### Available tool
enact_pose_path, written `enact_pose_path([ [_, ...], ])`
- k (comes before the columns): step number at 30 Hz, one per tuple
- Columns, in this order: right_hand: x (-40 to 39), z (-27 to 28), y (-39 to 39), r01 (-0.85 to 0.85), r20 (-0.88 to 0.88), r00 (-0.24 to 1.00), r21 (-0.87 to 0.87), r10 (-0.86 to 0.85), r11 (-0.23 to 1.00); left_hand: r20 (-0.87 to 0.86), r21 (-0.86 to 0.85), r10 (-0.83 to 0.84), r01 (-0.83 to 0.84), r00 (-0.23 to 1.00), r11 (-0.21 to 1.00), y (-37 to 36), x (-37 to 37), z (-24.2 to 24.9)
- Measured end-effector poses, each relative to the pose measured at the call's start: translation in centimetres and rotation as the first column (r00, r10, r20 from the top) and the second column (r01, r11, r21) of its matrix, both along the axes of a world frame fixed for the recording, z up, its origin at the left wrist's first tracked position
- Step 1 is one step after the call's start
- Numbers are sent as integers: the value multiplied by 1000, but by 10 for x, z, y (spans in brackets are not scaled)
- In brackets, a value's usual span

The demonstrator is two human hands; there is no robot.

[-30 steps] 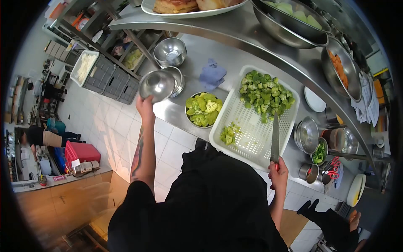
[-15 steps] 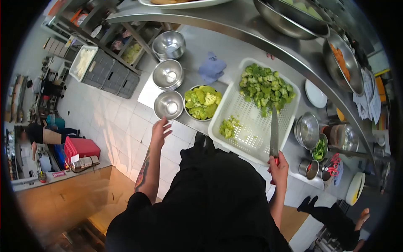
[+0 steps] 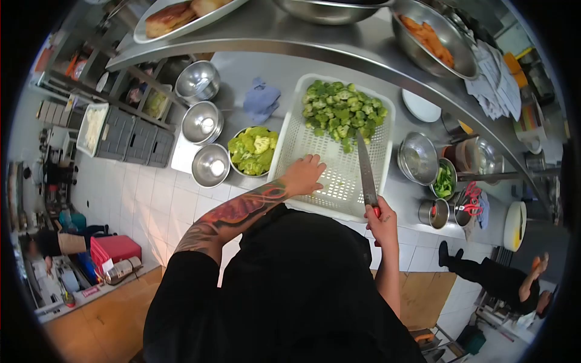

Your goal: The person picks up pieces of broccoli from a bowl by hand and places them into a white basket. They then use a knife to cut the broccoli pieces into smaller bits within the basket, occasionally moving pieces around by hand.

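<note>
My right hand (image 3: 382,221) is wrapped round the red handle of a long kitchen knife (image 3: 365,169), whose blade points away over a white perforated tray (image 3: 283,142). The knife tip touches or nearly touches a heap of cut broccoli florets (image 3: 344,112) at the tray's far end. Low over the tray's near left part is my left hand (image 3: 304,174), palm down with its fingers apart. Whatever lies under that palm is hidden. Left of the tray stands a metal bowl of yellow-green cauliflower or romanesco florets (image 3: 251,154).
Several metal bowls (image 3: 212,165) line the counter's left side, near a blue cloth (image 3: 261,100). Right of the tray are more bowls (image 3: 417,157) and red-handled scissors (image 3: 472,199). A steel shelf (image 3: 290,51) crosses above the counter. Another person (image 3: 496,278) is at lower right.
My left hand has moved right from beside the empty bowls to the tray, over where small green scraps lay. The view has shifted; my right hand still holds the knife.
</note>
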State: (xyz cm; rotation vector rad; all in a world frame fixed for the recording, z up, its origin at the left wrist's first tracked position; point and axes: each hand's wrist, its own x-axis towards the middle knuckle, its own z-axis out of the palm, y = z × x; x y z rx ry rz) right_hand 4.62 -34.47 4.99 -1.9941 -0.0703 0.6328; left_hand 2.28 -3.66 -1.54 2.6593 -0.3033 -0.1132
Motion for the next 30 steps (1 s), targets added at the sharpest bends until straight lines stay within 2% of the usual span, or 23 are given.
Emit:
enact_pose_path([
  [2, -2, -3, -1, 36, 3, 999, 14, -36, 999, -173, 255, -60, 104, 983, 961, -7, 14, -7],
  [6, -7, -7, -3, 122, 6, 992, 91, -123, 988, -145, 309, -72, 114, 987, 944, -8, 12, -16],
  [8, -12, -7, -3, 158, 4, 987, 96, -159, 983, -188, 303, 10, 48, 982, 952, -8, 2, -12],
  [9, -11, -7, -2, 163, 5, 986, 100, -164, 982, -180, 309, -9, 65, 984, 949, -9, -3, -13],
  [13, -13, -12, -4, 206, 30, 977, 105, -210, 973, -367, 343, 23, 113, 930, 933, -3, -5, -16],
  [18, -11, -14, -5, 117, 109, 988, -49, -111, 992, -381, 244, -69, 173, 922, 954, 9, -9, -53],
  [22, -10, -9, -4, 128, 56, 990, 2, -128, 992, -411, 196, -130, 226, 902, 954, 18, -10, -54],
  [25, -7, -12, -4, 120, 36, 992, 22, -121, 993, -437, 107, -122, 186, 891, 977, 22, -11, -38],
  [28, -5, -12, -5, 122, 6, 992, 48, -123, 991, -443, 18, -138, 163, 886, 987, 25, -12, -39],
  [30, -5, -10, -4, 122, -11, 992, 64, -122, 990, -438, 18, -157, 183, 885, 983, 25, -12, -45],
])
